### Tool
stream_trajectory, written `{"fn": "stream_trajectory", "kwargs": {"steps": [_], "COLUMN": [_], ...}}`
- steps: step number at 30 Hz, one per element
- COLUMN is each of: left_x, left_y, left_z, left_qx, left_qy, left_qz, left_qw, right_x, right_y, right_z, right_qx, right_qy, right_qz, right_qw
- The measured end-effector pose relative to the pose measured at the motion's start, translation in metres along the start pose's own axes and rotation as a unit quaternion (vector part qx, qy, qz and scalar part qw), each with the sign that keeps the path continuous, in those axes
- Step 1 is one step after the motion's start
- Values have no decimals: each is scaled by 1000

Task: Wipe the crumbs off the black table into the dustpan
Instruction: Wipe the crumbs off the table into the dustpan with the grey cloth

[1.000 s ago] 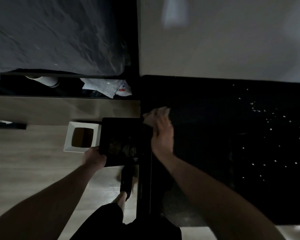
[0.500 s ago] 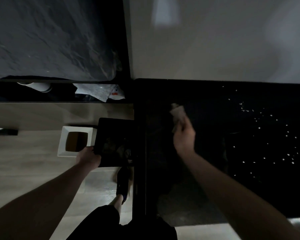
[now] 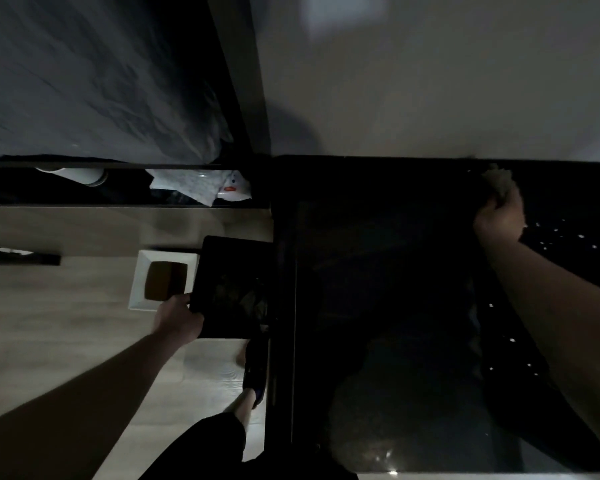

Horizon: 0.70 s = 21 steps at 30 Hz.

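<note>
The black table (image 3: 378,271) fills the right half of the view. Pale crumbs (image 3: 565,237) lie scattered over its right part, with a few more (image 3: 510,341) nearer me. My right hand (image 3: 499,218) is shut on a crumpled brownish cloth (image 3: 499,180) at the table's far edge, just left of the crumbs. My left hand (image 3: 177,320) grips the near left corner of a black dustpan (image 3: 232,271), held level against the table's left edge, with dark debris inside it.
A white square bin (image 3: 142,282) stands on the wooden floor left of the dustpan. My foot in a dark shoe (image 3: 255,372) is by the table's left edge. A bed with dark bedding (image 3: 84,81) lies at the far left, crumpled white paper (image 3: 201,187) beneath it. A pale wall (image 3: 430,81) backs the table.
My right hand has carried the cloth from the table's left edge by the dustpan across to the far right, up to the crumbs. The dustpan stays held at the left edge.
</note>
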State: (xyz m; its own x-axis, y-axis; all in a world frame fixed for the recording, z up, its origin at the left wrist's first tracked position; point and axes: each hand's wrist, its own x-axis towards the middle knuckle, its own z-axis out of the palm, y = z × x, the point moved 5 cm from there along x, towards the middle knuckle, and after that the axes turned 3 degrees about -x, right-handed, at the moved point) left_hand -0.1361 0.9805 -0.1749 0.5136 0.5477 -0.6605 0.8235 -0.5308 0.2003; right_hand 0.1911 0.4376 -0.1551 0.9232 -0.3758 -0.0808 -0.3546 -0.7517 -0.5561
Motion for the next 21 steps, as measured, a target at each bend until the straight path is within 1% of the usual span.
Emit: {"fn": "stream_trajectory", "kwargs": {"steps": [1,2,3,5,6,8,11,13,16,18,21], "left_x": [1,1,1,2,3,3,2,0,-4,-7,-10], "left_y": [-2,-3,-5,-6,-7,-10,-14,-14,-11,-9,-8], "left_z": [1,3,4,6,8,9,13,14,13,11,10], "left_qx": [0,-1,-2,-4,-6,-7,-19,-24,-31,-33,-37], "left_qy": [3,6,10,15,15,14,11,6,9,12,14], "left_qz": [-3,-7,-9,-10,-11,-15,-19,-17,-9,-11,-10], "left_qw": [1000,1000,1000,1000,1000,1000,1000,1000,999,999,999], "right_x": [5,8,9,5,4,-2,-34,-80,-173,-240,-323], "right_y": [-3,-6,-10,-23,-29,-42,-61,-77,-103,-120,-143], "right_z": [11,22,31,43,50,63,87,100,120,132,141], "right_qx": [-37,-84,-125,-160,-165,-170,-186,-164,-65,0,77], "right_qy": [-13,-30,-42,-49,-50,-70,-88,-92,-116,-147,-221], "right_qz": [-19,-18,4,51,45,-8,-141,-218,-319,-338,-317], "right_qw": [999,996,991,985,984,983,968,958,938,930,919]}}
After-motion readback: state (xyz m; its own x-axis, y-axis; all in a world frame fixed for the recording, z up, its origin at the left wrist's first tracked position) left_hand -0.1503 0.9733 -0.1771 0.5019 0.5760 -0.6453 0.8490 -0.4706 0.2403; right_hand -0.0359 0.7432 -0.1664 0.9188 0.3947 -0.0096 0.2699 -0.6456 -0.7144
